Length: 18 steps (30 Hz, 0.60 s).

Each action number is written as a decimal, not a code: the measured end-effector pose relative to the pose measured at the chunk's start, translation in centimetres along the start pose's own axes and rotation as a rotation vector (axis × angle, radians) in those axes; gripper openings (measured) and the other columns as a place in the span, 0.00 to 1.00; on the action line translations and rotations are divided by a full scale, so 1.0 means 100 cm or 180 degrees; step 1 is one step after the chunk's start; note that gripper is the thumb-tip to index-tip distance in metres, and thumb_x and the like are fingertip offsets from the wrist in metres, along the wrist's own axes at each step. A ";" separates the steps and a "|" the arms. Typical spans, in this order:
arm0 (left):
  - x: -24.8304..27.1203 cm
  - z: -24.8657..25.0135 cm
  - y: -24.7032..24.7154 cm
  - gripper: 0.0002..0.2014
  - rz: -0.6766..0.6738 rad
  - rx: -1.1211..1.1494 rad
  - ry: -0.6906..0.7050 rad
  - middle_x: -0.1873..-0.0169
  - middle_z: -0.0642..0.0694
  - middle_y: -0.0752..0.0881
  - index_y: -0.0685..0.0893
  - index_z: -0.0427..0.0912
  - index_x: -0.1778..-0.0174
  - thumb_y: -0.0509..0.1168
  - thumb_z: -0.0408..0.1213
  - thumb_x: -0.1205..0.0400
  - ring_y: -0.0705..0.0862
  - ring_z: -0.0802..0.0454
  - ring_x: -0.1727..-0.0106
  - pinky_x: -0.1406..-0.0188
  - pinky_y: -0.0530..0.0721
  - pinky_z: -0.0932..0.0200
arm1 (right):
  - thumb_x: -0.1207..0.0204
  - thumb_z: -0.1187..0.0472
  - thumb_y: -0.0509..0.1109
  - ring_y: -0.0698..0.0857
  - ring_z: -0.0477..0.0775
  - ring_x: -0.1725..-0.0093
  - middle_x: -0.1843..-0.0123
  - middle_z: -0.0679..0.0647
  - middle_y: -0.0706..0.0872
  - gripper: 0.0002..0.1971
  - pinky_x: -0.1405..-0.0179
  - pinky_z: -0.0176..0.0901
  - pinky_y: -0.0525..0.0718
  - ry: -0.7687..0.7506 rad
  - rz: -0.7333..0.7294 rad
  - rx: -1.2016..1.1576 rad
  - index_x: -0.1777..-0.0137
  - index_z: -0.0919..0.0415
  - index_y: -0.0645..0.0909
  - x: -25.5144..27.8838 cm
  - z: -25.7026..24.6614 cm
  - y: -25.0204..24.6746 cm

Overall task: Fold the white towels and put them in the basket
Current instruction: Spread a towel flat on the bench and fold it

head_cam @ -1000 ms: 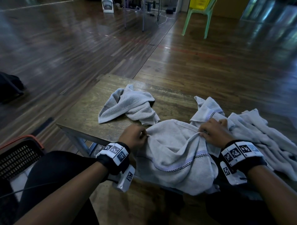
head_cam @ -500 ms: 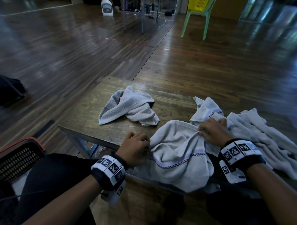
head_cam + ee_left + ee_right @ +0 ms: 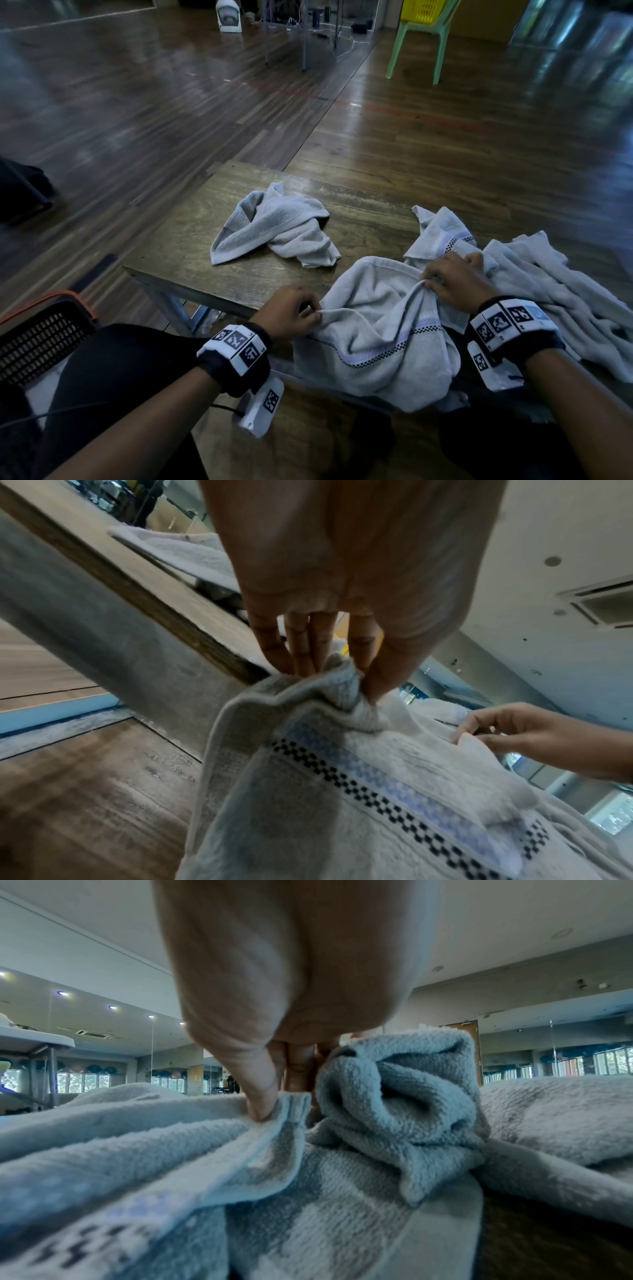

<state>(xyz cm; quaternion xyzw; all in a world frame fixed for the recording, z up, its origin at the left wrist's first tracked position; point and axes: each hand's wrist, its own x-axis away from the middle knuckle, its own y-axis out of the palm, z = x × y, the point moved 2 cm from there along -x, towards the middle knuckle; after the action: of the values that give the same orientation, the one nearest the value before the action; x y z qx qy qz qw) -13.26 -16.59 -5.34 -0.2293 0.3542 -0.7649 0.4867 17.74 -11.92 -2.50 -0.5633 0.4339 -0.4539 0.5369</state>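
A white towel with a blue and black checked stripe (image 3: 376,329) hangs over the near edge of the wooden table (image 3: 219,260). My left hand (image 3: 291,313) pinches its left edge (image 3: 346,680) between thumb and fingers. My right hand (image 3: 452,279) pinches a raised fold of the same towel (image 3: 284,1110) further right. A crumpled white towel (image 3: 274,229) lies at the table's middle. More white towels (image 3: 555,291) are heaped at the right. The dark basket with an orange rim (image 3: 37,335) stands on the floor at the lower left.
My dark-clothed legs (image 3: 113,370) are under the table's near edge. A green chair (image 3: 424,37) and a small white fan (image 3: 228,17) stand far off on the wooden floor. A dark bag (image 3: 20,192) lies at the left.
My left hand slid back along the towel's edge toward me and to the left, then closed on it. The right hand kept its pinch in nearly the same spot.
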 end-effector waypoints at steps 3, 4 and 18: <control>0.000 0.004 0.004 0.05 -0.0199 -0.0201 0.0017 0.60 0.48 0.86 0.87 0.42 0.58 0.70 0.39 0.25 0.78 0.57 0.60 0.66 0.66 0.79 | 0.23 0.52 0.66 0.72 0.48 0.38 0.50 0.44 0.82 0.05 0.49 0.47 0.53 -0.0010 -0.0029 0.0004 0.59 0.38 0.77 0.000 -0.001 0.000; 0.000 0.004 0.004 0.05 -0.0231 -0.0195 0.0003 0.60 0.49 0.85 0.88 0.42 0.57 0.70 0.38 0.25 0.77 0.58 0.61 0.67 0.66 0.79 | 0.23 0.52 0.66 0.72 0.48 0.37 0.49 0.44 0.82 0.06 0.48 0.47 0.53 -0.0002 -0.0048 -0.0027 0.59 0.38 0.76 0.000 0.000 0.001; -0.008 -0.003 -0.026 0.15 0.1453 -0.0985 0.0196 0.52 0.50 0.85 0.87 0.48 0.62 0.56 0.49 0.28 0.76 0.55 0.47 0.49 0.70 0.52 | 0.23 0.53 0.66 0.72 0.49 0.38 0.52 0.44 0.80 0.07 0.44 0.49 0.55 0.0024 -0.0049 -0.0091 0.60 0.40 0.75 0.001 -0.001 -0.003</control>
<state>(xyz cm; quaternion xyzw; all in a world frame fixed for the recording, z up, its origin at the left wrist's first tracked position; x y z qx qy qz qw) -14.62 -15.07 -3.54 -0.1918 0.5240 -0.5788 0.5946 17.62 -11.99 -2.16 -0.5725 0.4381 -0.4540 0.5237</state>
